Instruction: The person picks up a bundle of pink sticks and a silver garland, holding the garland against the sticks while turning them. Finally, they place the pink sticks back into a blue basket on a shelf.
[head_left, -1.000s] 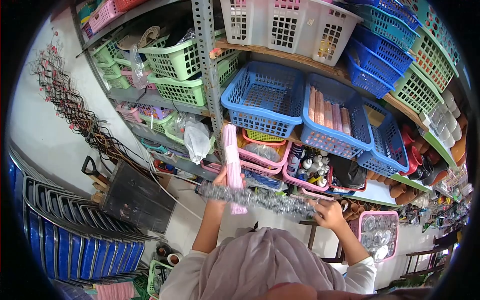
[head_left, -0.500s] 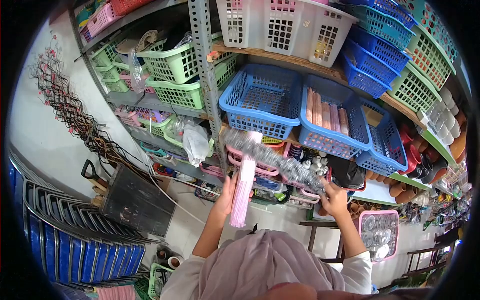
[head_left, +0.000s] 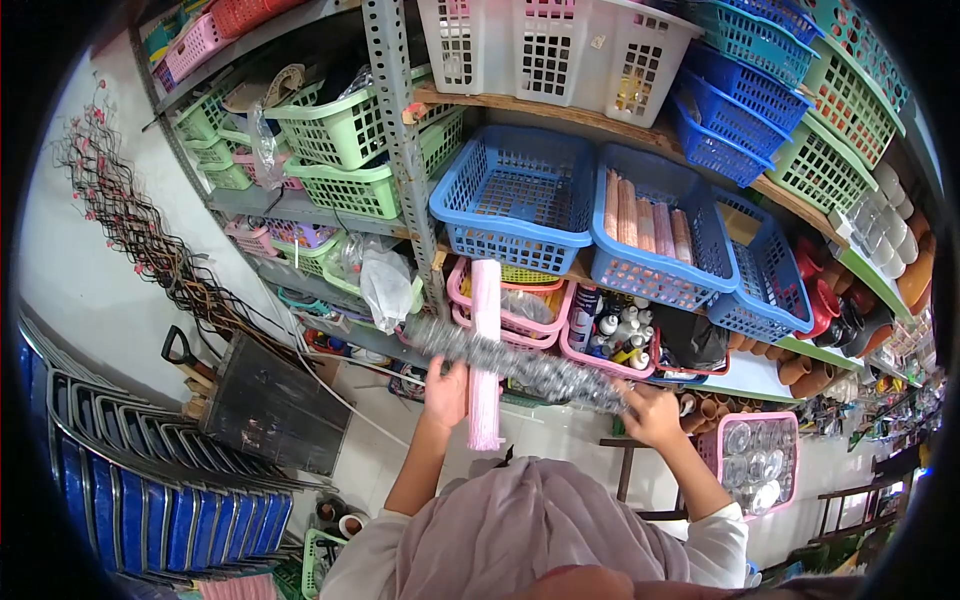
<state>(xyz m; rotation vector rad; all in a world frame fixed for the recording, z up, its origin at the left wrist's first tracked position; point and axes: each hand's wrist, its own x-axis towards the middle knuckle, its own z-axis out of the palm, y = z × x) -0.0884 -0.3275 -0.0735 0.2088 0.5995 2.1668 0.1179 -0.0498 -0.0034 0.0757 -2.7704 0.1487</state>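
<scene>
My left hand [head_left: 446, 392] is closed on a long pink bundle [head_left: 485, 410] of thin strands, held nearly upright with a pale band round its middle. In my right hand [head_left: 653, 416] is the end of a grey, fluffy duster [head_left: 560, 378], blurred by motion. It slants to the upper left across the front of the pink bundle, hiding part of it and reaching above my left hand. Beyond my hands, a blue basket [head_left: 515, 240] stands on the shelf. Similar bundles [head_left: 645, 222] in orange and pink lie in the blue basket to its right.
A grey metal post [head_left: 392, 130] rises left of the blue baskets. Below them are pink baskets [head_left: 512, 330] and several bottles [head_left: 625, 330]. Stacked blue chairs [head_left: 170, 500] stand at the lower left, and a pink basket of glassware [head_left: 757, 460] at the lower right.
The duster has moved down and left along the bundle, with my right hand moving left and down. The pink bundle is now more upright.
</scene>
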